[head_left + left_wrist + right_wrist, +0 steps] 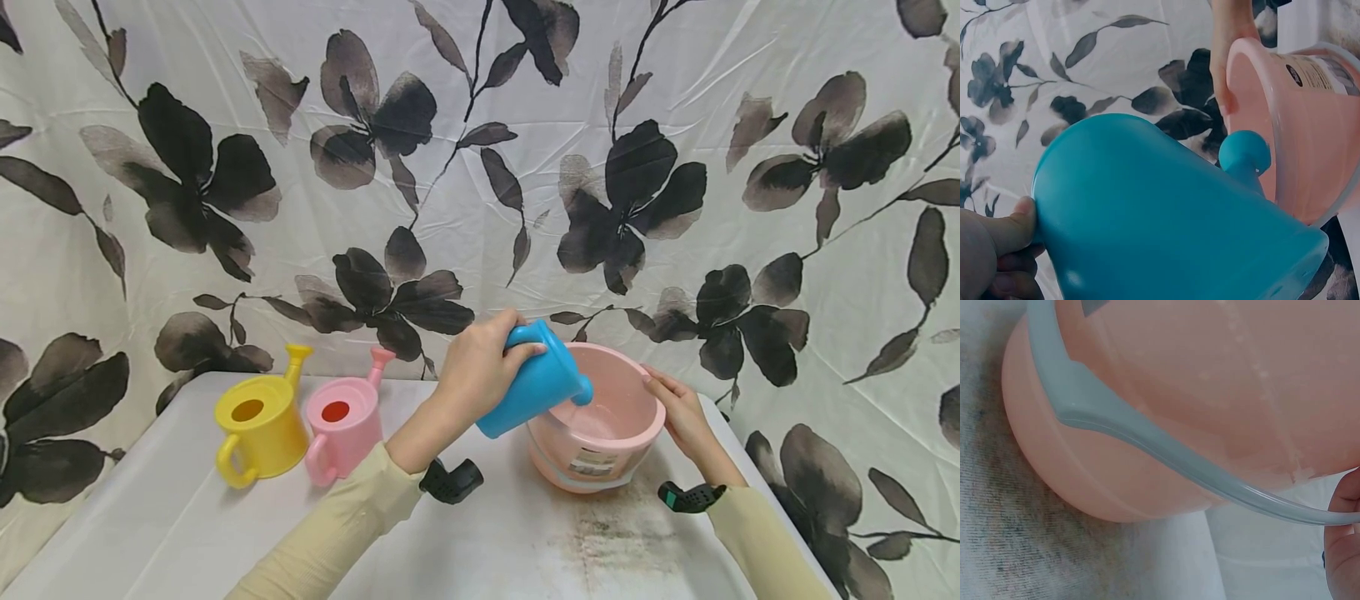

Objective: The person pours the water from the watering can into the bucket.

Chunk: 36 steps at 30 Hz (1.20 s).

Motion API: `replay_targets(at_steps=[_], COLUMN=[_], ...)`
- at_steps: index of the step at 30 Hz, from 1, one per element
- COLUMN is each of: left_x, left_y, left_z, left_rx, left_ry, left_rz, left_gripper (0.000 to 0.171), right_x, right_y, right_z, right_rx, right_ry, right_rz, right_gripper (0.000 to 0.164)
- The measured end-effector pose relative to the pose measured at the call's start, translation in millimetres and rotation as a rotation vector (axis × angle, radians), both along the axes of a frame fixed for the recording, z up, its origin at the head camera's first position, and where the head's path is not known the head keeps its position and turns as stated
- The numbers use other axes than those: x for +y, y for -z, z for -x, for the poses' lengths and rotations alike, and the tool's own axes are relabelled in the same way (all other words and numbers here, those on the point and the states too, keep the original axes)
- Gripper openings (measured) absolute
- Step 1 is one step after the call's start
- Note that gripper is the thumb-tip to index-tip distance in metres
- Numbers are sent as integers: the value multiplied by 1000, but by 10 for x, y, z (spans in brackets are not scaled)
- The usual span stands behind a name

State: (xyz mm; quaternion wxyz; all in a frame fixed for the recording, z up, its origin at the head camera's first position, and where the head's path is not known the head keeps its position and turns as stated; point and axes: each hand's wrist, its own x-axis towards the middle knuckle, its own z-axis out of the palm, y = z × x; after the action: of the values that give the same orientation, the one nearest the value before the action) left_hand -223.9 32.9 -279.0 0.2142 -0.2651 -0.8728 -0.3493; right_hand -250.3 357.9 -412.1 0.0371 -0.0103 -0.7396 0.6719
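My left hand (480, 362) grips a blue watering can (528, 387) by its upper end, thumb against the rim. The can tilts over the left side of a pink bucket (551, 446). Its short round-ended spout (1244, 153) points toward the bucket's mouth in the left wrist view. On the far right of the bucket, my right hand (684, 417) holds the rim, thumb at the edge and fingers along the outer wall. A pale grey handle (1166, 453) hangs around the bucket's side in the right wrist view. The can hides part of the bucket's rim.
A yellow watering can (262, 425) and a pink watering can (348, 421) stand side by side on the white table (165, 517) at left. Brownish stains (622, 542) mark the tabletop before the bucket. A floral cloth (480, 167) hangs behind the table.
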Motion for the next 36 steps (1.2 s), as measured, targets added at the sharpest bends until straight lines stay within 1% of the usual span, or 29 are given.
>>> replay_targets(at_steps=[7,16,24,36], left_x=[6,-2,-5,3], left_y=[-10,-34,-50,-92], left_z=[-10,-18,-4,-6], left_rx=[17,0,-6,-17], left_ry=[-7,-4,-5,-9], left_rz=[9,12,19,43], left_gripper=[23,23,23,23], right_x=[-1,-4,-1,-7], right_y=[-10,-9,-13,-14], right_z=[-5,-7,-8,-7], right_rx=[-3,-3,-14,-9], right_ry=[-2,-1,3,10], right_rz=[-13,-9,-30,-7], right_gripper=[63,63,64,63])
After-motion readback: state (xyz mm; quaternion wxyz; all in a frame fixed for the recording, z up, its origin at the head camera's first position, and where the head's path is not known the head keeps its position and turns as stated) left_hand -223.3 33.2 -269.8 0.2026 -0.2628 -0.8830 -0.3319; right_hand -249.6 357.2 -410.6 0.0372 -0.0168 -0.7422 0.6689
